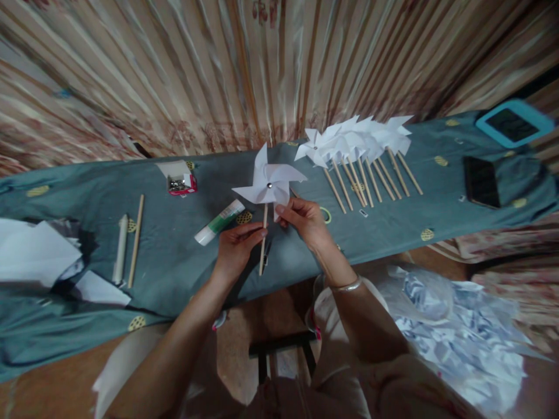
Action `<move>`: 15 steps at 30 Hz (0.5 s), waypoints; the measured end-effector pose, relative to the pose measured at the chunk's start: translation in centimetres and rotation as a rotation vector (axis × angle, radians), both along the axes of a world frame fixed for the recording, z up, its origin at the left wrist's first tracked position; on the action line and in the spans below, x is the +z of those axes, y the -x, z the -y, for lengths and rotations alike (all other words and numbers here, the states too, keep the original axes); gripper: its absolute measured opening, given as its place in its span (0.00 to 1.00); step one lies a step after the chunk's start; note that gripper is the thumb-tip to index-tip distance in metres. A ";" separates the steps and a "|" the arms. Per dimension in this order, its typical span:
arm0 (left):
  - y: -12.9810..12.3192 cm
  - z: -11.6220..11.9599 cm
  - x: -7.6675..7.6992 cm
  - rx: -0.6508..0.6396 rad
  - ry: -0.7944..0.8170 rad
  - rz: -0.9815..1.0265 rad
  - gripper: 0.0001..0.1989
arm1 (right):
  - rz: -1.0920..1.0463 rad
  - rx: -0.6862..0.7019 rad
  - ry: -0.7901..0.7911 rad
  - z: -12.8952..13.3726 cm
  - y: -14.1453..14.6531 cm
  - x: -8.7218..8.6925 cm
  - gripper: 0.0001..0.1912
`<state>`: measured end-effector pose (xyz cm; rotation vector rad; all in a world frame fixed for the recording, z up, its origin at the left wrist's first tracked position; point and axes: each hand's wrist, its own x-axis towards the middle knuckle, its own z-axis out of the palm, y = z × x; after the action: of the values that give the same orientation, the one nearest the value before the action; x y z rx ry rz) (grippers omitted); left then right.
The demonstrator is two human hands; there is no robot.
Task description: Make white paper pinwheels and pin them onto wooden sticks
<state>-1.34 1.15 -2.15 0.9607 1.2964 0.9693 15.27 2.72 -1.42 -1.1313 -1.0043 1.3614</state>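
A white paper pinwheel (279,174) with a round silver pin at its centre stands upright over the table, on a thin wooden stick (262,250). My left hand (238,247) pinches the stick below the paper blades. The fingers of my right hand (305,220) are closed on the pinwheel's lower blade, just right of the stick. Beside my left hand lies a green and white glue stick (219,222). To the right, several finished pinwheels (358,142) lie overlapping in a row, their sticks pointing toward me.
A small red box of pins (181,183) lies at the left, near a loose stick (136,241), a white tube (121,250) and white paper (35,250). On the right are a dark phone (481,181) and a blue-framed device (515,123). Below is a bag of crumpled paper (463,337).
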 end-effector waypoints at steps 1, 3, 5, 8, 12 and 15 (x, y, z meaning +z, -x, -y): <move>0.0 0.0 -0.1 -0.002 -0.001 -0.001 0.19 | 0.003 0.000 0.007 0.0 0.1 0.0 0.23; 0.0 0.0 -0.2 -0.005 -0.005 0.003 0.19 | 0.002 0.002 0.013 0.0 0.2 0.0 0.23; 0.1 0.0 -0.3 -0.011 -0.010 0.014 0.18 | -0.005 0.003 0.018 0.0 0.4 -0.1 0.23; 0.0 0.1 -0.3 -0.028 -0.018 0.028 0.17 | -0.021 0.008 0.034 0.0 0.6 -0.1 0.22; -0.1 0.1 -0.4 -0.008 -0.028 0.034 0.17 | -0.043 0.016 0.038 0.0 0.8 0.0 0.24; -0.1 0.1 -0.5 0.002 -0.030 0.042 0.17 | -0.054 0.024 0.031 0.0 0.9 -0.1 0.24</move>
<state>-1.20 1.00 -2.65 0.9574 1.2516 1.0079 14.35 2.70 -1.52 -1.1028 -0.9637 1.4243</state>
